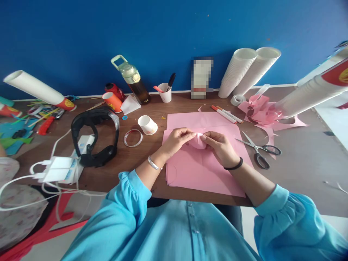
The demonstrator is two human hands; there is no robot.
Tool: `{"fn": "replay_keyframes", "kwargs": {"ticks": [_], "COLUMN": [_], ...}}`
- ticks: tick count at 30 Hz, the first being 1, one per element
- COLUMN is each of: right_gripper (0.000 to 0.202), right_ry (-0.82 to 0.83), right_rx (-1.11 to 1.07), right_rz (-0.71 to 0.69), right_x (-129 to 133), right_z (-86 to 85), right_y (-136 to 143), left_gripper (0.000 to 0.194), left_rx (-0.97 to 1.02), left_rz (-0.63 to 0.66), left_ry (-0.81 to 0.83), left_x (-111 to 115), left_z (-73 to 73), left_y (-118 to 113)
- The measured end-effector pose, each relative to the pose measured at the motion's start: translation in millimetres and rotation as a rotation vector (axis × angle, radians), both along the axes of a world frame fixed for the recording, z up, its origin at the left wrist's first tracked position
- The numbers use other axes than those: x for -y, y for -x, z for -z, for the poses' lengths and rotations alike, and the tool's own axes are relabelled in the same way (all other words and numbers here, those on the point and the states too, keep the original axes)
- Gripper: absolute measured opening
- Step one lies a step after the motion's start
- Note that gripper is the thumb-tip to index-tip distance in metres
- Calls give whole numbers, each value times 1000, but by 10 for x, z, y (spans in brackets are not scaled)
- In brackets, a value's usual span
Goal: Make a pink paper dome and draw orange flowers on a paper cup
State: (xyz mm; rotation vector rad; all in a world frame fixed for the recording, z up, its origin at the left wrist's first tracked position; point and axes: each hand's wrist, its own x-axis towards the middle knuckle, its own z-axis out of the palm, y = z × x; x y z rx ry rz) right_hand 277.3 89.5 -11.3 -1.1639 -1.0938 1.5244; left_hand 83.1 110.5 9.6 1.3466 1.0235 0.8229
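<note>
Between my two hands is a small piece of pink paper (199, 142), rounded at its lower edge. My left hand (181, 139) pinches its upper left side with thumb and finger. My right hand (219, 145) grips the right side in the same way, so part of the piece is hidden. Both hands are just above a stack of pink paper sheets (206, 174), which has a faint curved line at its lower left. Right of the stack lie scissors (258, 148) with black handles, blades spread. Two markers (227, 115) rest across the stack's upper right corner.
A paper cup (147, 125) lies tipped beside a tape ring (133, 138). Behind stand a bottle (134, 81), a pen cup (165, 93) and tall cup stacks (237, 72). Pink scraps (258, 110) heap at right. A black headset (95, 137) and power strip (73, 159) lie left.
</note>
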Motion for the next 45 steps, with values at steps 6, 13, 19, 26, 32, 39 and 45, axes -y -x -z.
{"fn": "replay_keyframes", "kwargs": {"ticks": [6,13,19,26,32,39,45], "right_gripper": [44,43,43,40,39,41,43], "right_ry": [19,23,20,12,-20,-14,-23], "right_rx": [-154,-228,-203,-166,-97,-100,-86], "right_rz": [160,197,185,181,189,93,47], "right_x": [-83,-136,-138,-121,-129,-98,-103], "right_z": [-42,-54,-35,-25,8,-34,-39], "right_y": [-79,-168,-167,-158,-156,-109,-106], "left_gripper": [32,33,31,30,19,38,44], "left_rx": [182,357,369,68,-256,-178,-34], "left_rz": [-406,-539,-610,-412,-16,-150,-111], "left_ry": [-4,-60,-146,-251,-531,-350,-164], "left_x": [-143,-181,-222,-95,84,7,-9], "left_z": [123,98,58,29,100,154,165], "left_y": [37,62,126,78,-107,-63,-48]}}
